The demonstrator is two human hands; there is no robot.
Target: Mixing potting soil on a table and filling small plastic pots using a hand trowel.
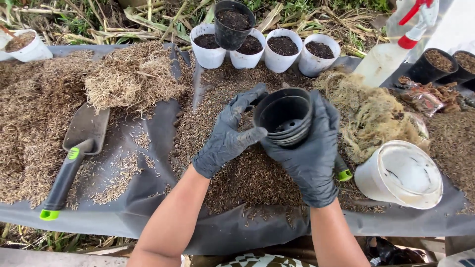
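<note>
- Stack of nested black plastic nursery pots (286,117): held at frame centre, tipped so the mouths face the camera, above the dark husk-strewn sheet (148,123).
- Right hand (309,151), in a dark glove: wrapped closed round the stack's wall from 4 o'clock.
- Left hand (228,136), likewise gloved: fingers pinched on the rim at 9 o'clock.
- Handling: the pots look light, thin-walled and flexible; nested ones may stick, so the rim seems the best hold.
- Grey hand trowel with green-tipped handle (74,158): at 9 o'clock, lying well apart.
- White soil-filled cups (282,52): at 12 o'clock.
- Empty white tub (403,173): at 3 o'clock.
</note>
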